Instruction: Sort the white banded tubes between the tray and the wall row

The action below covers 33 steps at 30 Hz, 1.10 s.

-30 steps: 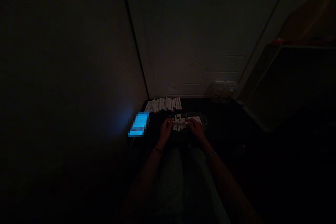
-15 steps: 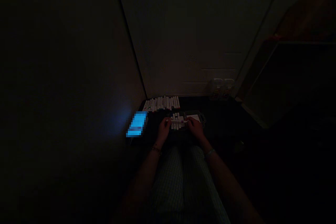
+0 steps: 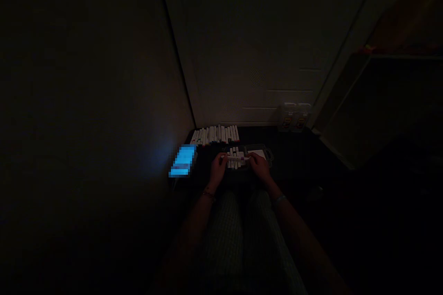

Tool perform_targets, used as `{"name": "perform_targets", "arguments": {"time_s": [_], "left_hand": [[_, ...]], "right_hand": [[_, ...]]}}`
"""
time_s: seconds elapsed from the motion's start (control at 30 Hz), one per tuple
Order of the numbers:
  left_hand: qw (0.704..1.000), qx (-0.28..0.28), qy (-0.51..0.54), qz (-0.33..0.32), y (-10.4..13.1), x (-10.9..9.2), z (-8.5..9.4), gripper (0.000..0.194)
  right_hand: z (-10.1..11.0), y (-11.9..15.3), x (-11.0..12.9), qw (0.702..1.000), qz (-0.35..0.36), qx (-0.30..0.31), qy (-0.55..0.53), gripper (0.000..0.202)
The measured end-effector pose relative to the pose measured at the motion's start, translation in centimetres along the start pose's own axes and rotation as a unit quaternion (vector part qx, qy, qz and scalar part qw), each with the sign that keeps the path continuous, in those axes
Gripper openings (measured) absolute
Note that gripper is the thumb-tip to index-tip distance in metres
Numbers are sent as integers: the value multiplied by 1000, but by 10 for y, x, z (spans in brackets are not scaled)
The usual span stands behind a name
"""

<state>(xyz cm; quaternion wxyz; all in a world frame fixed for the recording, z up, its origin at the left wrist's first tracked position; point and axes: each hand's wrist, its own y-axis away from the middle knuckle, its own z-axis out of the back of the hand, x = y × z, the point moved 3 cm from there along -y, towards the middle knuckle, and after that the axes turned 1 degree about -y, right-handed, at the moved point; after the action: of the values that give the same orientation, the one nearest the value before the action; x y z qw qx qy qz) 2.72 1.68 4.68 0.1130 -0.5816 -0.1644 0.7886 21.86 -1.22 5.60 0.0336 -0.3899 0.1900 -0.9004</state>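
Note:
A white marker [image 3: 236, 158] with a purple band lies level between my two hands. My left hand [image 3: 218, 166] is closed on its left end, and my right hand [image 3: 259, 165] pinches its right end. Just beneath the marker, several more white markers [image 3: 234, 164] stand in rows in a clear plastic case [image 3: 271, 156]. The case's right part, partly behind my right hand, holds a white sheet or card [image 3: 258, 152]. The scene is very dim, so fine print on the marker cannot be read.
A long row of white markers [image 3: 216, 134] lies at the back left of the dark table [image 3: 294, 161]. Left of my hands, a lit phone [image 3: 182, 160] leans near the wall. Two clear plastic cases [image 3: 295, 117] stand upright against the back wall at right.
The view has shifted slightly, so everything sits a little further right. Both hands keep hold of the same marker, with hardly any movement over the case.

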Motion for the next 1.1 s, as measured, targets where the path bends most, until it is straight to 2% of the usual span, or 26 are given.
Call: {"name": "perform_targets", "arguments": {"time_s": [0.67, 1.1], "left_hand": [[1000, -3, 20, -3, -1, 4, -2, 23], [999, 27, 33, -6, -3, 8, -3, 26]], "right_hand": [[2, -1, 2, 1000, 1, -4, -4, 32], [-2, -3, -5, 999, -9, -40, -25, 33]]}}
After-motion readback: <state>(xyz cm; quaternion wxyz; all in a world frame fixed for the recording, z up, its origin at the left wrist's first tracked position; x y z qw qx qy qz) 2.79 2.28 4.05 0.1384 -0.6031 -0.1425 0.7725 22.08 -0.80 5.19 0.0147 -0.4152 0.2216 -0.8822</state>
